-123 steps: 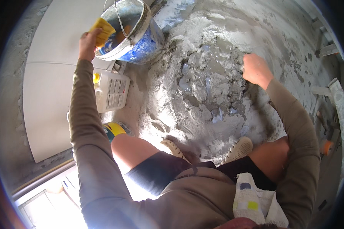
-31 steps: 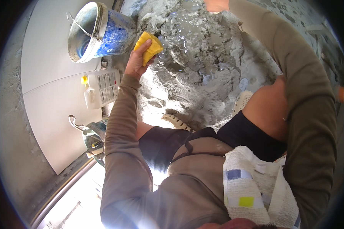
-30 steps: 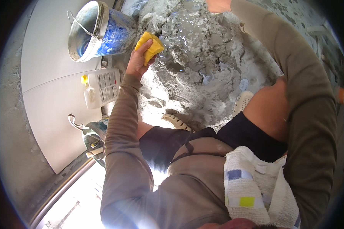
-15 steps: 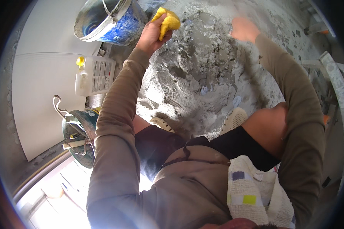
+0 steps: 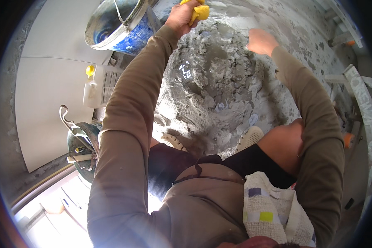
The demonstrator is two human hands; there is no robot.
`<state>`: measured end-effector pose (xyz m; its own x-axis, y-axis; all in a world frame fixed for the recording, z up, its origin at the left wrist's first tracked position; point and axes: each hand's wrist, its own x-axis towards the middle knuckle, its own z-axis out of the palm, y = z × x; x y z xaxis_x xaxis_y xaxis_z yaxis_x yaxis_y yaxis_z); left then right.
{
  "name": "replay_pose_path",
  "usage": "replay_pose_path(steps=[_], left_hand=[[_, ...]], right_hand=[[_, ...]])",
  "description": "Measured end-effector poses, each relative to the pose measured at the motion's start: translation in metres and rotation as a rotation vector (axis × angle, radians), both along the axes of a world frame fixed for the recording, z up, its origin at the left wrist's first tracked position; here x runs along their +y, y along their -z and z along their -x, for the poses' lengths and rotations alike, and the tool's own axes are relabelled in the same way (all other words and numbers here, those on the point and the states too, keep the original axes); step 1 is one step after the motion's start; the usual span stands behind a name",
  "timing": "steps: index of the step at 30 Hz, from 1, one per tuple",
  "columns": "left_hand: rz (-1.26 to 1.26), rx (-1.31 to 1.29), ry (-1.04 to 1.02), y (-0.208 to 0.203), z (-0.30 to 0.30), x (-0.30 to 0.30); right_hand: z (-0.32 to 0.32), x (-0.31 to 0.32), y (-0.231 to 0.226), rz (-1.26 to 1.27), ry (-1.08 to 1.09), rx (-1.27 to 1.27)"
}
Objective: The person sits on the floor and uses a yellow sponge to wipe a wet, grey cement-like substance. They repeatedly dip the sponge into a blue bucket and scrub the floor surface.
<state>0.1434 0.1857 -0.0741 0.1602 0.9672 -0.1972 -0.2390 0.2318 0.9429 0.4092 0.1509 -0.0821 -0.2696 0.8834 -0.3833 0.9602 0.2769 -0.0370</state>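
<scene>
My left hand point(image 5: 181, 18) is closed round a yellow sponge point(image 5: 201, 13), squeezed out of shape, above the far edge of a wet grey mound of mortar point(image 5: 219, 70). To the right, my right hand point(image 5: 262, 41) hovers or rests over the mound's far right side. Its fingers are curled in, and whatever they might hold is hidden. Rough lumps and a wet, shiny patch show on the mortar between the two hands. Just left of my left forearm stands a tilted blue bucket point(image 5: 132, 35) smeared with grey.
A translucent canister point(image 5: 96, 89) with a yellow cap stands left of my arm, by a large pale board point(image 5: 49, 103). Closer in is a dark green bucket point(image 5: 84, 136) with tools. A pale, splattered frame point(image 5: 359, 91) stands at right. A white towel point(image 5: 273, 211) hangs over my front.
My left hand has moved farther out and to the right with the yellow sponge. My right hand has shifted slightly. A wet, shiny patch now shows on the mortar.
</scene>
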Motion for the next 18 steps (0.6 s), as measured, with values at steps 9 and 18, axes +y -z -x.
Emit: replay_pose_path(steps=[9,18], left_hand=[[-0.008,-0.054,0.025,-0.006,-0.02,0.001],[0.015,0.006,0.023,0.0,-0.006,-0.001]], right_hand=[[0.005,0.002,0.004,-0.067,0.031,0.035],[0.005,0.014,0.006,-0.046,0.027,0.034]])
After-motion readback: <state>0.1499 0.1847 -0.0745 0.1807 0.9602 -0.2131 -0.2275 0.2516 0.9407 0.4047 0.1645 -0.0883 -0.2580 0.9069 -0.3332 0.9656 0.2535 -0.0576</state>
